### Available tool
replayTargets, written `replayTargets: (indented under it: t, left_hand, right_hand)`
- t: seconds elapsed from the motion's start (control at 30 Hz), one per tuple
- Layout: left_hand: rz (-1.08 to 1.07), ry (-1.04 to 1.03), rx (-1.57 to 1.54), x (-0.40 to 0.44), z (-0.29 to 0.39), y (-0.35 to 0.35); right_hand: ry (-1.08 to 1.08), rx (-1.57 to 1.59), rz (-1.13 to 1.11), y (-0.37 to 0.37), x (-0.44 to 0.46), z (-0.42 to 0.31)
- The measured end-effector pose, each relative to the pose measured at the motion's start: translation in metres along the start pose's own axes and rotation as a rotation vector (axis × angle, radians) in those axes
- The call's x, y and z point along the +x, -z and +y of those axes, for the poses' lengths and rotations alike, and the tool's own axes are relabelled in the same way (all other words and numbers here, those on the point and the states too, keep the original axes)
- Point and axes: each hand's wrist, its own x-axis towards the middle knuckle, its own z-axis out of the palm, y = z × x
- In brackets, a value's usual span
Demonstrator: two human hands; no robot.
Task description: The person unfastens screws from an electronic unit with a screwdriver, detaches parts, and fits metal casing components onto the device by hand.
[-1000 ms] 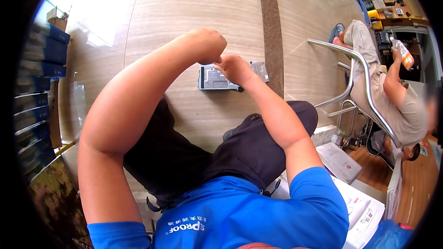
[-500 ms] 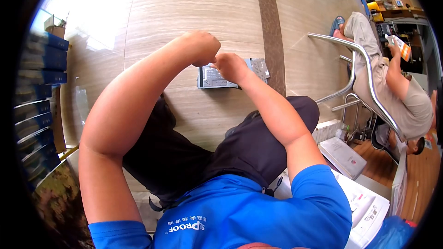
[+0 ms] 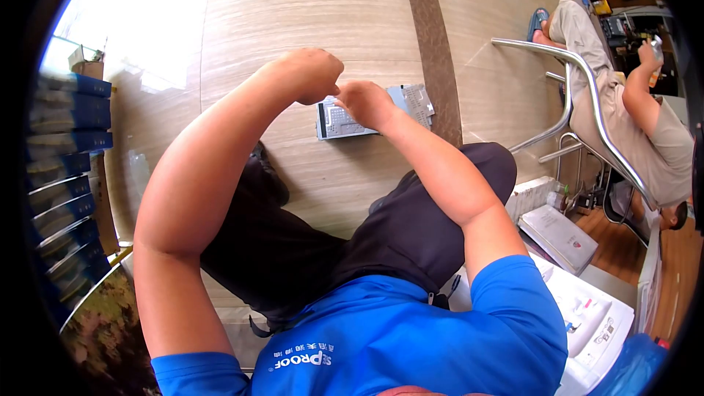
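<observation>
The metal casing (image 3: 343, 119) lies on the tiled floor (image 3: 293, 22) at the wearer's 12 o'clock. The left hand (image 3: 314, 75), curled at its 10 o'clock, nearly meets the bent-fingered right hand (image 3: 367, 105) overlapping it; whether either grips something is hidden.

Open floor (image 3: 308, 15) ahead, boxes (image 3: 88, 119) left, chair (image 3: 595, 95) right

A blue short-sleeved shirt (image 3: 440, 334) with white lettering (image 3: 303, 359) tops dark trousers (image 3: 400, 249).
</observation>
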Motion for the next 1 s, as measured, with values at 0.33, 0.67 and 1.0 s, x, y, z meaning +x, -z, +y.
replayTargets:
  t: [0.33, 0.67, 1.0]
  left_hand:
    - [-0.004, 0.004, -0.002, 0.003, 0.000, -0.003]
    - [0.000, 0.003, 0.023, 0.006, 0.000, -0.006]
    - [0.015, -0.020, -0.032, 0.001, 0.001, -0.002]
  right_hand:
    - [-0.024, -0.012, 0.043, -0.005, -0.001, 0.001]
    - [-0.094, 0.089, -0.008, 0.007, -0.006, 0.000]
    - [-0.081, -0.059, -0.038, 0.004, -0.002, -0.007]
